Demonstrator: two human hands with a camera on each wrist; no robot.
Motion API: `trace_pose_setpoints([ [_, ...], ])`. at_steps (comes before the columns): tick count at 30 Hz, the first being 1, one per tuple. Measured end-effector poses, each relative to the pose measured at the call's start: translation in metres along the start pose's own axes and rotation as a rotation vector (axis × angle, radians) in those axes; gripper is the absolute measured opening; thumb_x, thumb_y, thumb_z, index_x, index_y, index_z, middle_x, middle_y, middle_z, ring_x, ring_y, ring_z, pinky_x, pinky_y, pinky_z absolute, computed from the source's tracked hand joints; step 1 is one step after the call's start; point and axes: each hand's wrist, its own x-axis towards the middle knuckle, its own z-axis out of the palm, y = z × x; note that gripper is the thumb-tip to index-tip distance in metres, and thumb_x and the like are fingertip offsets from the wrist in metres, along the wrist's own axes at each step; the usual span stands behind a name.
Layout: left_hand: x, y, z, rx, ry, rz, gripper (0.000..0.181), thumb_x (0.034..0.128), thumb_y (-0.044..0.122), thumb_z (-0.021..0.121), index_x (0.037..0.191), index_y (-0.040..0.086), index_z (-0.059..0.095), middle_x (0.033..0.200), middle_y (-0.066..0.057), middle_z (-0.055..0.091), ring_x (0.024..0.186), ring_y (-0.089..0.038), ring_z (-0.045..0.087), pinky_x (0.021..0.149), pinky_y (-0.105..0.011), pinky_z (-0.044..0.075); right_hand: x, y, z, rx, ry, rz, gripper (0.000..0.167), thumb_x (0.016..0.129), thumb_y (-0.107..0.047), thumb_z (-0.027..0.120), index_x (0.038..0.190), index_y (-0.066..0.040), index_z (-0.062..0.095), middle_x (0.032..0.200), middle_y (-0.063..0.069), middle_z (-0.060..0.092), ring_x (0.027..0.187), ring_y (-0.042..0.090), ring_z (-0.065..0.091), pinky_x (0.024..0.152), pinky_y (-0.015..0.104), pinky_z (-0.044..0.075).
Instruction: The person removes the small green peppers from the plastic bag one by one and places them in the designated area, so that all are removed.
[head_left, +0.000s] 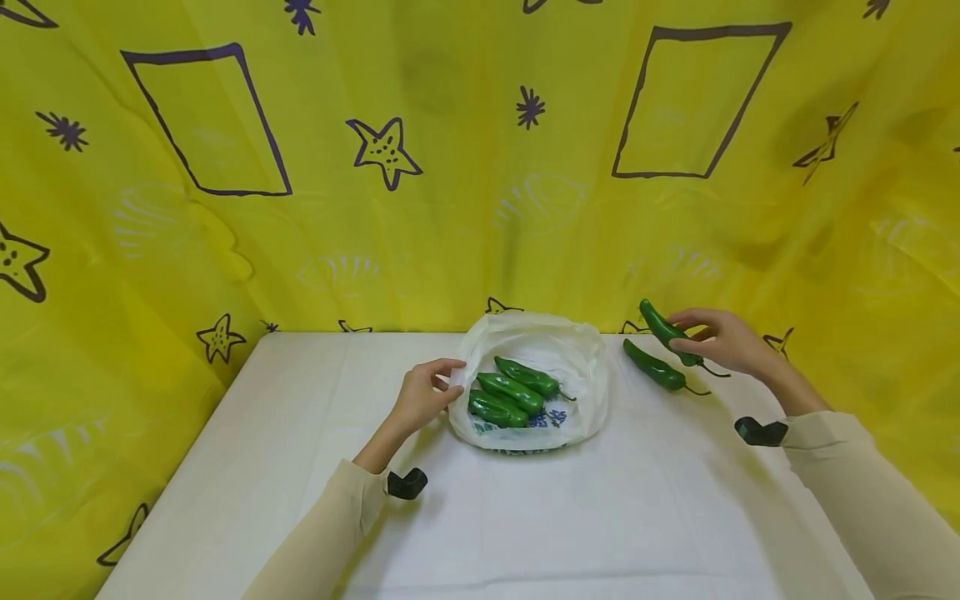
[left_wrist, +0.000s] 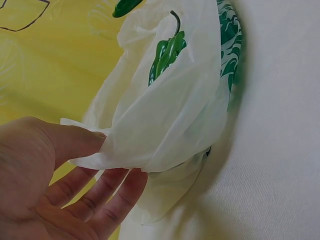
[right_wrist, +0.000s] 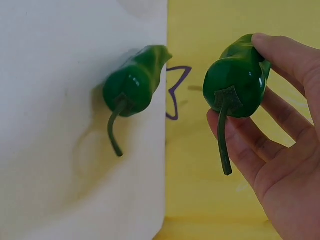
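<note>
A whitish plastic bag point(head_left: 588, 421) lies with its mouth spread wide on the table, and several green peppers point(head_left: 510, 392) rest side by side inside. My left hand point(head_left: 423, 393) pinches the bag's left rim between thumb and fingers; the left wrist view shows the thin film point(left_wrist: 155, 120) held there. To the right of the bag, my right hand point(head_left: 720, 337) grips one green pepper point(right_wrist: 235, 85), raised off the table with its stem pointing toward me. Just beneath it, another green pepper point(head_left: 654, 367) lies on the white cloth.
The table point(head_left: 300, 483) is covered in white cloth. A yellow curtain point(head_left: 465, 233) with dark star and frame drawings hangs right behind its back edge and along both sides. Dark wrist devices point(head_left: 407, 483) sit below both hands.
</note>
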Motion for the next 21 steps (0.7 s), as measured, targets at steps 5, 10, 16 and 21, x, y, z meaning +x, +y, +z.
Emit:
trace_pose_setpoints([
  [5,-0.001,0.000,0.000,0.004,-0.001,0.001,0.040,0.0903,0.000,0.076,0.129,0.008,0.070,0.117,-0.015,0.066,0.085,-0.021,0.063,0.059,-0.028,0.060,-0.004,0.013,0.002,0.002,0.010,0.032,0.047,0.097,-0.028,0.073,0.134,-0.002,0.062,0.127,0.029,0.063,0.105,0.045,0.065,0.077,0.042,0.061],
  [10,0.000,-0.001,0.001,0.002,0.005,0.007,0.040,0.0899,0.000,0.076,0.129,0.007,0.070,0.117,-0.016,0.066,0.084,-0.022,0.064,0.059,-0.028,0.060,-0.007,0.029,0.006,0.015,0.007,0.040,0.047,0.099,-0.029,0.071,0.135,-0.001,0.061,0.128,0.029,0.062,0.108,0.049,0.063,0.081,0.049,0.062],
  [16,0.001,0.000,0.001,-0.002,0.003,0.004,0.040,0.0897,-0.001,0.076,0.129,0.007,0.070,0.117,-0.016,0.066,0.085,-0.023,0.064,0.059,-0.028,0.060,-0.011,0.045,0.011,0.030,-0.006,0.066,0.049,0.099,-0.030,0.070,0.137,0.000,0.060,0.129,0.032,0.061,0.110,0.051,0.062,0.084,0.054,0.061],
  [21,0.000,-0.001,0.001,-0.004,0.004,0.006,0.040,0.0897,-0.001,0.076,0.129,0.007,0.070,0.116,-0.016,0.066,0.084,-0.023,0.064,0.058,-0.029,0.060,-0.013,0.053,0.015,0.049,-0.024,0.092,0.053,0.099,-0.033,0.070,0.139,0.000,0.058,0.129,0.032,0.060,0.111,0.051,0.062,0.083,0.052,0.062],
])
